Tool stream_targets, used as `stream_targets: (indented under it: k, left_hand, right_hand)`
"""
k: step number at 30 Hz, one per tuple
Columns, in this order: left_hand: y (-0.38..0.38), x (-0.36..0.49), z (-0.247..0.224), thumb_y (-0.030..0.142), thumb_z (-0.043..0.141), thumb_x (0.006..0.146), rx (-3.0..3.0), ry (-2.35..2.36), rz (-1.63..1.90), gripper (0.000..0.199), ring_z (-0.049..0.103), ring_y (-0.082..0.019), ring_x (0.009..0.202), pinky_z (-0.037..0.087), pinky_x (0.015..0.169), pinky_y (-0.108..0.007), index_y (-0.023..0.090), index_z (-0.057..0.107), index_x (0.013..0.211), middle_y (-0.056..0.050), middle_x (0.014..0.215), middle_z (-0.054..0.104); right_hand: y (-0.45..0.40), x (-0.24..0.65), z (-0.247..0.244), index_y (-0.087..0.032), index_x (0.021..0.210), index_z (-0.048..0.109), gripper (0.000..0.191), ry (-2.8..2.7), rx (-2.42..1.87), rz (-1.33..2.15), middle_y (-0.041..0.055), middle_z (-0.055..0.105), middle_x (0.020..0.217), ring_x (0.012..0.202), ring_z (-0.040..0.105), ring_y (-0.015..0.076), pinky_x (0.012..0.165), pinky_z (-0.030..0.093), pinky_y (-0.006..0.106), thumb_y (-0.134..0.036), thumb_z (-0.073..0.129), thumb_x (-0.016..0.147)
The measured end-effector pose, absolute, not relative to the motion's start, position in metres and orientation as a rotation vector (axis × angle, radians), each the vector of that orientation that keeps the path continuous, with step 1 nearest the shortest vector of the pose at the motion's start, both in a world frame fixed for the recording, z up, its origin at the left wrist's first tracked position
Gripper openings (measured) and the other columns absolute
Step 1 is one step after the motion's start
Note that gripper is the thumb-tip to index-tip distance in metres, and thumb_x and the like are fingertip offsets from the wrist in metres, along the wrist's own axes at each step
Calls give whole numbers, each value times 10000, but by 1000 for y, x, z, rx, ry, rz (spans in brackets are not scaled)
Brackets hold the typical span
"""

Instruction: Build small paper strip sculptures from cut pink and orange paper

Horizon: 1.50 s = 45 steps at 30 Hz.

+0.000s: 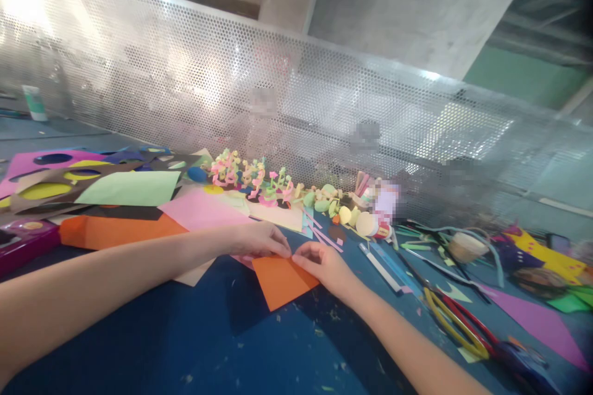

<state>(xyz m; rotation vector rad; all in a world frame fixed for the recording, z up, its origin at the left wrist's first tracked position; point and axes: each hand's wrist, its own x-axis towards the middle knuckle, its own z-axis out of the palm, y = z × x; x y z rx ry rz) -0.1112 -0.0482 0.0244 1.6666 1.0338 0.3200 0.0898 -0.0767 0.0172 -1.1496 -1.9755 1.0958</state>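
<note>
Orange paper (282, 285): I'm judging it light, thin, easily creased.
Left hand (259, 239), right hand (328, 266): my fingers (280, 245) are pinching its far edge, seemingly; blur's hiding contact.
Best hold: I'm favouring edges.

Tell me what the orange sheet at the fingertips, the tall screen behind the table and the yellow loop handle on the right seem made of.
Orange sheet: matte paper, probably; thin, flat, straight-edged.
Tall screen: likely metal, silvery, with rows of punched holes and bright glints.
Yellow loop handle: smooth, perhaps plastic or coated metal; blur leaves it open.
</note>
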Motion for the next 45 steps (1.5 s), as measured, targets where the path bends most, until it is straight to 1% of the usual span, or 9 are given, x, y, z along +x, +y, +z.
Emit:
stream_targets:
  k: [4, 10, 15, 18, 25, 30, 34, 40, 45]
  left_hand:
    - [-48, -111, 24, 479, 603, 676, 1678, 997, 306, 377, 274, -62, 282, 172, 317, -209, 174, 652, 892, 50, 421, 444]
    - [-51, -112, 27, 505, 612, 669, 1703, 1023, 277, 413, 266, -69, 295, 194, 332, -210, 205, 655, 949, 68, 392, 360]
    - [-51, -113, 25, 543, 594, 666, 1725, 1032, 314, 412, 265, -68, 295, 198, 312, -209, 203, 664, 888, 68, 403, 365]
    - [-51, -113, 25, 554, 584, 668, 1717, 992, 323, 429, 262, -68, 289, 205, 305, -204, 186, 656, 877, 74, 384, 351]
    - [-53, -112, 24, 568, 594, 655, 1681, 958, 324, 457, 271, -62, 286, 201, 310, -200, 189, 650, 904, 66, 406, 412]
    - [-52, -111, 22, 545, 624, 639, 1664, 1026, 322, 434, 301, -64, 323, 223, 346, -208, 209, 664, 911, 53, 455, 463]
    - [-51, -111, 22, 543, 625, 637, 1644, 1026, 318, 431, 293, -61, 307, 210, 339, -208, 212, 673, 908, 53, 452, 456]
    - [-53, -111, 25, 514, 651, 619, 1644, 1078, 330, 431, 322, -48, 329, 246, 365, -205, 210, 682, 923, 24, 547, 560]
    - [-55, -111, 26, 512, 623, 646, 1645, 1048, 331, 402, 313, -55, 316, 209, 331, -203, 222, 674, 919, 47, 509, 499]
  right_hand:
    - [-75, 90, 13, -172, 783, 587, 303, -1974, -1129, 1105, 10, 623, 751, 706, 575, 147, 656, 438, 254, -466, 613, 711]
    - [-74, 91, 11, -162, 762, 611, 294, -1969, -1161, 1077, 16, 634, 717, 687, 579, 155, 629, 431, 257, -454, 577, 745]
    - [-74, 90, 10, -157, 756, 624, 315, -1974, -1177, 1038, 35, 644, 721, 686, 582, 168, 614, 425, 265, -459, 536, 774]
    - [-74, 89, 7, -167, 782, 611, 280, -1987, -1140, 1021, 29, 639, 743, 700, 580, 167, 625, 427, 261, -444, 581, 747]
    - [-72, 90, 4, -180, 746, 586, 275, -1982, -1123, 1038, -10, 560, 627, 574, 514, 131, 521, 379, 233, -452, 551, 768]
    - [-72, 91, 10, -181, 721, 584, 316, -1970, -1146, 1098, -18, 529, 598, 537, 496, 126, 518, 385, 242, -479, 503, 787]
    - [-72, 93, 17, -173, 757, 613, 299, -2009, -1134, 1159, -5, 562, 649, 555, 494, 120, 545, 404, 244, -463, 540, 768]
    - [-72, 97, 25, -171, 766, 652, 250, -2074, -1147, 1161, -4, 578, 659, 558, 470, 109, 539, 381, 233, -413, 590, 748]
    - [-70, 98, 23, -166, 821, 662, 292, -2062, -1178, 1176, 5, 595, 678, 557, 478, 115, 554, 386, 248, -438, 591, 740]
